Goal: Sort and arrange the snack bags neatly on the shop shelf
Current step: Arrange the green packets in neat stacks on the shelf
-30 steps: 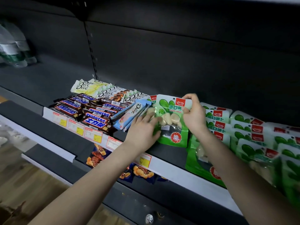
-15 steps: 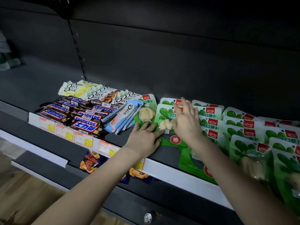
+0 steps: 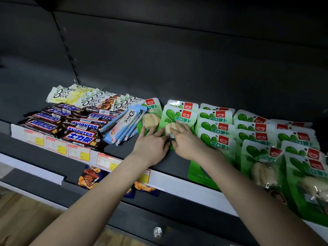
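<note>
**Item in hand.** One green snack bag point(image 3: 177, 119), mid-shelf, overlapping a second bag of the same kind behind it and lying short of the shelf point(image 3: 122, 151) front edge. My left hand point(image 3: 152, 144) lies on its lower left with fingers straight. My right hand point(image 3: 186, 142) has fingers spread and lightly bent, tips pressing on the film. Neither hand grips anything.

**Hazards, as I judge them.**
- The film looks slick, so too hard a push may send the bag skating over the one beneath and skew the column.
- A leftward shove could knock the lone green bag point(image 3: 150, 116) into the pale blue Dove bars point(image 3: 124, 125), which already lie askew.
- My right forearm passes over an overhanging bag point(image 3: 200, 173) at the front edge. A brush from it could drag that bag off the shelf.

**Legible writing.**
- Green bags point(image 3: 215, 129), columns toward the right end: 爽口萝卜, with a red corner logo too small to read.
- Brown bars point(image 3: 71, 125), left front: SNICKERS, 士力架.
- Pale wrappers point(image 3: 88, 100), left rear: Dove.
- Price tags point(image 3: 78, 153) on the front rail: blurred.
</note>
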